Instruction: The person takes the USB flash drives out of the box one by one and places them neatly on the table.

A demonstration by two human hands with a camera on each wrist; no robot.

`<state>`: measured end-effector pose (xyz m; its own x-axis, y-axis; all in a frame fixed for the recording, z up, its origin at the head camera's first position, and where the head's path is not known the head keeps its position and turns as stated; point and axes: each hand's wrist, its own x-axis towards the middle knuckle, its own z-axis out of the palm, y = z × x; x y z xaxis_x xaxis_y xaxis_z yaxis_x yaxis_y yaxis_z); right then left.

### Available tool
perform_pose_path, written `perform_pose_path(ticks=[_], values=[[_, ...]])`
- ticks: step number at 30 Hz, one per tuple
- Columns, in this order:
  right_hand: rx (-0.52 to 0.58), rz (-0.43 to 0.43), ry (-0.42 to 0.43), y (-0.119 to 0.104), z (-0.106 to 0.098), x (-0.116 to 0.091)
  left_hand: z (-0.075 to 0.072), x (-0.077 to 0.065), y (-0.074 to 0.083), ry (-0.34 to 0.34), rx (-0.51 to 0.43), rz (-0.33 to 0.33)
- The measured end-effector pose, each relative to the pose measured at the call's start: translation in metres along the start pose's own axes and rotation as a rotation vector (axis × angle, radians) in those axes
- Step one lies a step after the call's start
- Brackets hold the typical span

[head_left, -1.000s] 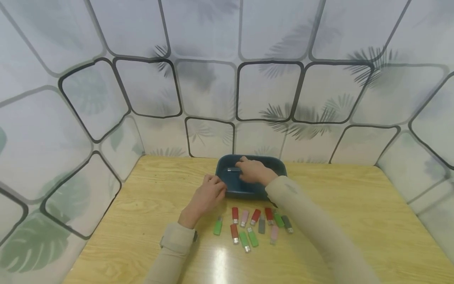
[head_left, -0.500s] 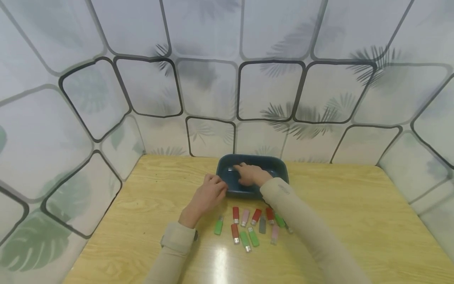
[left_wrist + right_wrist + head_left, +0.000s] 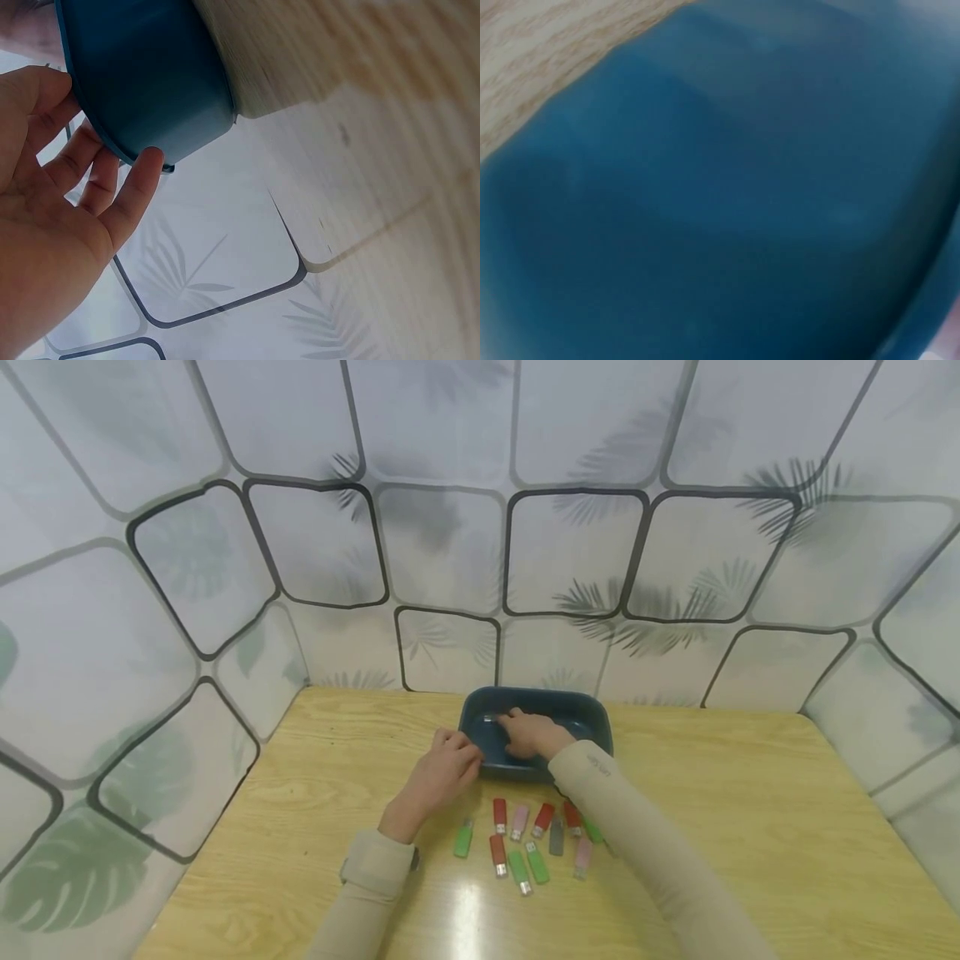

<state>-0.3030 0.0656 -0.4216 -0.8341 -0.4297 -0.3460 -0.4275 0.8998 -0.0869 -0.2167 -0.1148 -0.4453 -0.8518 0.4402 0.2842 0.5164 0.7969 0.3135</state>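
Note:
A dark blue plastic bin (image 3: 517, 773) stands at the back of the table. My left hand (image 3: 441, 770) holds its front left corner; in the left wrist view the fingers (image 3: 135, 195) lie about the bin's rim (image 3: 109, 141). Inside the bin, my right hand (image 3: 531, 733) has its fingertips on a USB flash drive (image 3: 490, 718). Only the drive's silver plug shows, as the fingers cover its body. Blurred blue plastic (image 3: 705, 187) fills most of the right wrist view, where neither hand's grip on the drive can be seen.
Several USB flash drives lie on the wooden table (image 3: 337, 793) before the bin: red (image 3: 499, 816), pink (image 3: 520, 822), green (image 3: 463, 838) and grey (image 3: 556, 837). The right sleeve (image 3: 637, 818) hides the rightmost ones. A patterned sheet (image 3: 442, 552) rises behind the table.
My right fingers have moved down and left onto the drive in the bin, covering its dark body. The right forearm has shifted left over the rightmost drives. My left hand stays at the bin corner.

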Motion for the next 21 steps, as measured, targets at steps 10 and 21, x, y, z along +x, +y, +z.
perform_pose_path(ticks=[10, 21], values=[[-0.001, -0.016, 0.046, -0.003, 0.003, 0.007, -0.003, -0.001, 0.002, 0.016, 0.002, 0.022], [-0.036, -0.076, 0.099, 0.001, 0.013, 0.021, -0.001, -0.002, 0.000, 0.033, 0.009, 0.031]])
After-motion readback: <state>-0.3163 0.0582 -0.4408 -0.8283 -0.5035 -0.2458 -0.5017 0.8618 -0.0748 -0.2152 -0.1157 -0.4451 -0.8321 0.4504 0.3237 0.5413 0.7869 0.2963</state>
